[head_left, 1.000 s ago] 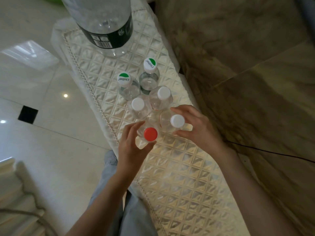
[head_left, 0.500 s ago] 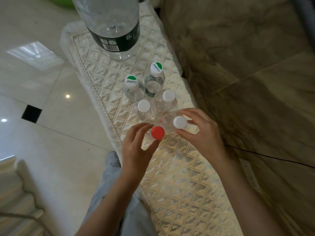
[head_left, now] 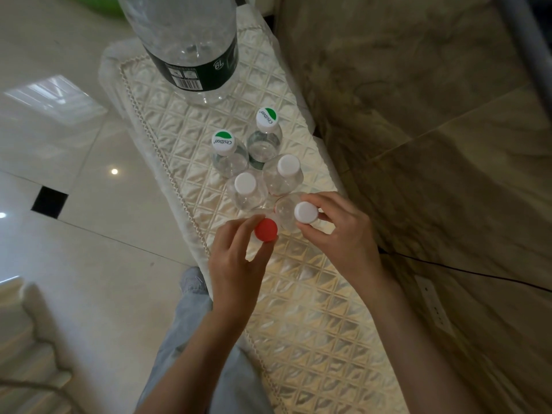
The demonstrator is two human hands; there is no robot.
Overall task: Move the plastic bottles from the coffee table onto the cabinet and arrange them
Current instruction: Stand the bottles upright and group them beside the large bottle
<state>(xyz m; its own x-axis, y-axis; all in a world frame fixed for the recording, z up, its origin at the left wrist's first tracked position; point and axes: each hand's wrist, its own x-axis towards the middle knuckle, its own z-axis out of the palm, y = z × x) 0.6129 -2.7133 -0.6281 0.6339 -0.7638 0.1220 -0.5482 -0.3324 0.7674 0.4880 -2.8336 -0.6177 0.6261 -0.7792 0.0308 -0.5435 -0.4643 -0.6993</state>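
Left grip (head_left: 239, 264) grasping red-capped bottle (head_left: 265, 230), right grip (head_left: 340, 234) grasping clear white-capped bottle (head_left: 305, 212)

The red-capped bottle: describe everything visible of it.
The red-capped bottle is small, of clear plastic, upright on the quilted cover, nearest of the cluster. From above, its round red cap hides most of the body. The left hand holds it at the cap, fingers on its left, thumb below. A white-capped bottle stands close on its right.
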